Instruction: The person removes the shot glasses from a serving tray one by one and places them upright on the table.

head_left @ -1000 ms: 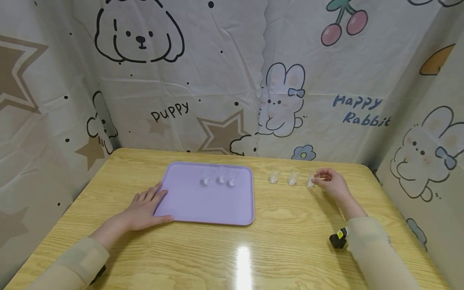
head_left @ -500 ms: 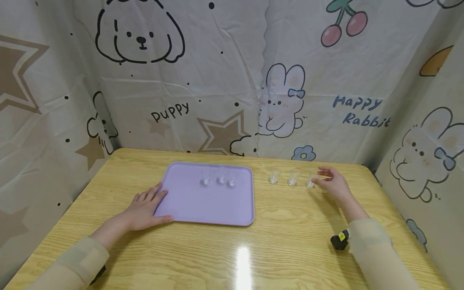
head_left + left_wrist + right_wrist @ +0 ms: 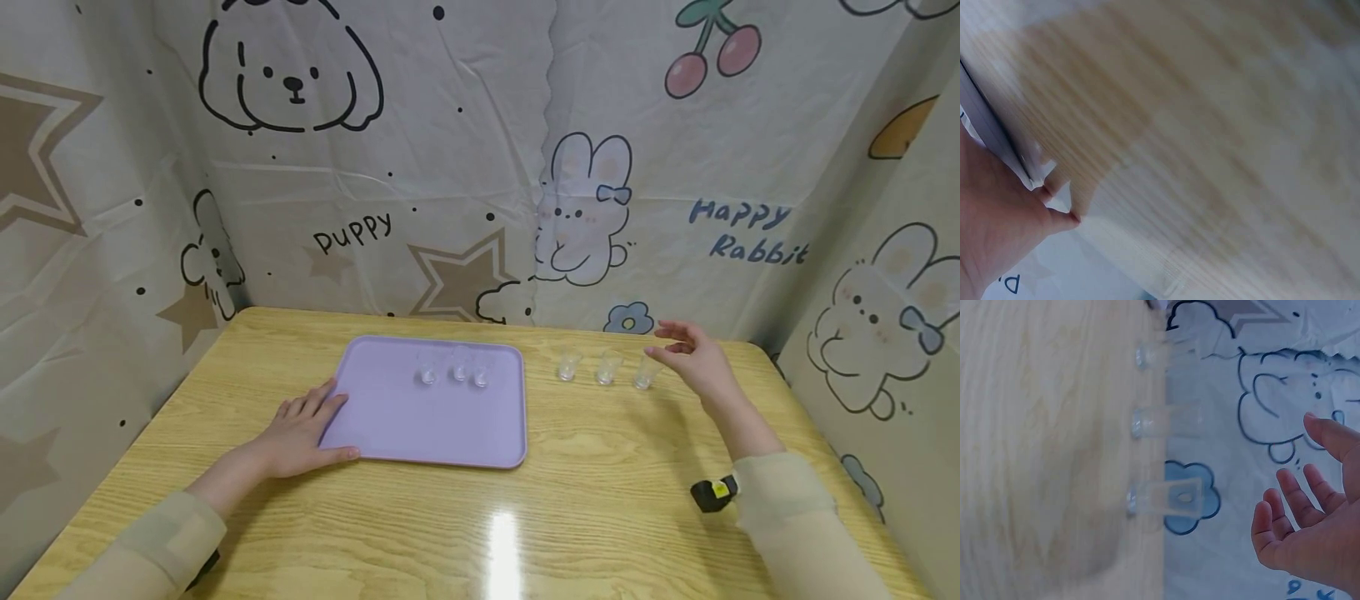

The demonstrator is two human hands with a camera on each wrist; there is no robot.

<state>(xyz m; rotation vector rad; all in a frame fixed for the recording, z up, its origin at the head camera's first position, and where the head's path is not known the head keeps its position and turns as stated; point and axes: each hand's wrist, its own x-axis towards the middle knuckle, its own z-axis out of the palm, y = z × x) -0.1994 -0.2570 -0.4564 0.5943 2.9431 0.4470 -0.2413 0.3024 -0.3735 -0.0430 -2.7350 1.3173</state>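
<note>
My left hand [image 3: 302,432] lies with fingers spread along the left edge and near-left corner of a lilac tray [image 3: 423,429]. Three small clear shot glasses [image 3: 460,371] stand together toward the back of that tray. To its right, three more stand in a row on the table: a left one [image 3: 567,368], a middle one [image 3: 606,372] and a right one [image 3: 643,377]. My right hand [image 3: 699,362] hovers up and to the right of the right glass, apart from it, fingers loosely bent and holding nothing. The right wrist view shows a gap between this hand [image 3: 1313,531] and the glass [image 3: 1169,497].
A wooden table [image 3: 420,533] carries everything, with a bright light reflection near its front. A printed cloth [image 3: 442,183] hangs right behind the table's back edge and along both sides. A black wrist camera [image 3: 712,493] shows beside the right sleeve.
My right hand has let go of the right shot glass and risen away from it, fingers parting. The glass stays upright in the row. My left hand and the tray have not moved.
</note>
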